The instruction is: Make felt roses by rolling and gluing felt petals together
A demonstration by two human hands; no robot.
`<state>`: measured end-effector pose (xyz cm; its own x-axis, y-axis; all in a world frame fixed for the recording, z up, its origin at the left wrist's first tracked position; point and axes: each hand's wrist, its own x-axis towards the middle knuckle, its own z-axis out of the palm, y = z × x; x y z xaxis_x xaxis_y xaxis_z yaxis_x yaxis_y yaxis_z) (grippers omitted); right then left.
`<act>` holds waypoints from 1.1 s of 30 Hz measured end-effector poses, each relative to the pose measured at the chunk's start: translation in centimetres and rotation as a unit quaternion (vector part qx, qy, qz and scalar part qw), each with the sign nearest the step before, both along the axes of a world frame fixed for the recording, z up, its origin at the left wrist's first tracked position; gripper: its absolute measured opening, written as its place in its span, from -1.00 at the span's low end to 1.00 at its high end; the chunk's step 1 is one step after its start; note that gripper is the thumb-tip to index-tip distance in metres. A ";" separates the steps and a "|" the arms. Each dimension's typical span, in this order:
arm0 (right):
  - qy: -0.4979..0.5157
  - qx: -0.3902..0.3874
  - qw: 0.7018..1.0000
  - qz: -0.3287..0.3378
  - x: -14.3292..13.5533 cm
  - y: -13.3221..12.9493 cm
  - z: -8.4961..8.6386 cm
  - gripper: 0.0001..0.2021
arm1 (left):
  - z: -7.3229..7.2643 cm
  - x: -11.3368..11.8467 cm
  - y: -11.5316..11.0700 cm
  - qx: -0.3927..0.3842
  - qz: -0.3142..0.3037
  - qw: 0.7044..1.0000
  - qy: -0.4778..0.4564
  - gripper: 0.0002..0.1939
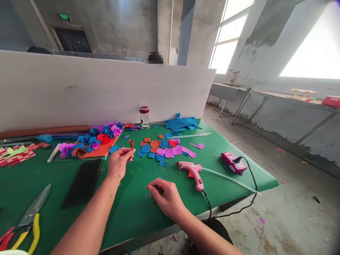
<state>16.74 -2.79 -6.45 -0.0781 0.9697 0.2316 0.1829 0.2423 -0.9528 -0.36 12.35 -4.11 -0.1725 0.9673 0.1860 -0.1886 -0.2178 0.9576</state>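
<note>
Pinched in my left hand (pixel 120 161) is a small rolled brown paper piece (pixel 131 143), held upright above the green table. My right hand (pixel 166 196) hovers near the table's front edge with its fingers curled together; whether anything small is between them is hidden. Beyond my hands lie cut petals in purple (pixel 170 152), blue (pixel 145 148) and brown (pixel 154 143). A pink glue gun (pixel 195 173) with a clear glue stick rests on its side right of my right hand. Finished paper flowers (pixel 79 152) lie left of my left hand on an orange sheet.
A black phone (pixel 82 182) and large scissors (pixel 33 209) lie at the left. A jar with a red lid (pixel 145 118) stands by the white partition (pixel 106 88). Blue paper (pixel 182 123) lies at the back. A magenta power strip (pixel 233 163) and its cable are at the right.
</note>
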 end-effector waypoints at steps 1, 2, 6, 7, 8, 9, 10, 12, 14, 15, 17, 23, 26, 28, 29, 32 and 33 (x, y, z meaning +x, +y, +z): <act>-0.007 -0.016 1.000 -0.006 0.4 0.2 -0.4 -0.74 | -0.1 0.1 0.0 0.003 0.002 1.000 -0.001 -0.73; -0.015 -0.027 0.999 -0.013 0.7 0.4 -0.7 -0.71 | -0.3 0.1 0.1 0.005 0.004 1.000 -0.003 -0.73; -0.099 -0.021 0.995 -0.008 0.8 1.0 -1.3 -0.64 | -1.2 0.1 0.5 0.004 0.007 1.000 -0.005 -0.75; -0.132 -0.009 0.991 -0.005 0.7 1.0 -1.4 -0.63 | -1.4 0.1 0.6 0.002 0.005 1.000 -0.002 -0.76; -0.163 0.002 0.987 -0.003 0.5 0.8 -1.4 -0.63 | -1.6 0.1 0.6 0.001 0.002 1.000 0.003 -0.77; -0.187 0.012 0.982 -0.004 0.4 0.7 -1.5 -0.62 | -1.7 0.1 0.6 0.001 -0.001 1.000 0.008 -0.77; -0.203 0.019 0.979 -0.009 0.2 0.6 -1.6 -0.62 | -1.7 0.1 0.5 0.002 -0.001 1.000 0.015 -0.77; -0.212 0.029 0.976 -0.024 0.1 0.4 -1.7 -0.60 | -1.6 0.1 0.5 0.006 0.005 1.000 0.027 -0.76; -0.212 0.035 0.976 -0.037 0.0 0.4 -1.8 -0.59 | -1.6 0.2 0.4 0.008 0.016 0.999 0.040 -0.75; -0.211 0.036 0.976 -0.040 0.1 0.5 -1.8 -0.59 | -1.6 0.3 0.4 0.010 0.020 0.999 0.047 -0.75; -0.214 0.039 0.975 -0.041 0.1 0.7 -1.9 -0.59 | -1.6 0.5 0.3 0.017 0.023 0.998 0.060 -0.76; -0.200 0.050 0.977 -0.053 0.3 0.9 -2.0 -0.58 | -1.7 0.8 0.1 0.040 0.028 0.996 0.069 -0.77; -0.161 0.058 0.984 -0.051 0.4 0.7 -2.2 -0.57 | -1.6 0.9 0.0 0.040 0.026 0.997 0.058 -0.76; -0.137 0.055 0.988 -0.051 0.5 0.6 -2.2 -0.55 | -1.5 1.0 0.0 0.039 0.024 0.998 0.047 -0.76; -0.127 0.054 0.989 -0.052 0.5 0.6 -2.2 -0.54 | -1.5 1.0 0.0 0.041 0.022 0.998 0.041 -0.75; -0.116 0.056 0.990 -0.062 0.5 0.4 -2.0 -0.53 | -1.5 1.5 0.0 0.049 0.010 0.999 0.020 -0.75; -0.116 0.056 0.989 -0.067 0.5 0.3 -2.0 -0.52 | -1.6 1.7 -0.1 0.050 0.004 0.999 0.013 -0.75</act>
<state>17.21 -2.49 -8.45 -0.0140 0.9444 0.3286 0.4304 0.3023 -0.8505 1.29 12.27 -5.73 -0.1735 0.9421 0.2868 -0.1614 -0.3145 0.9354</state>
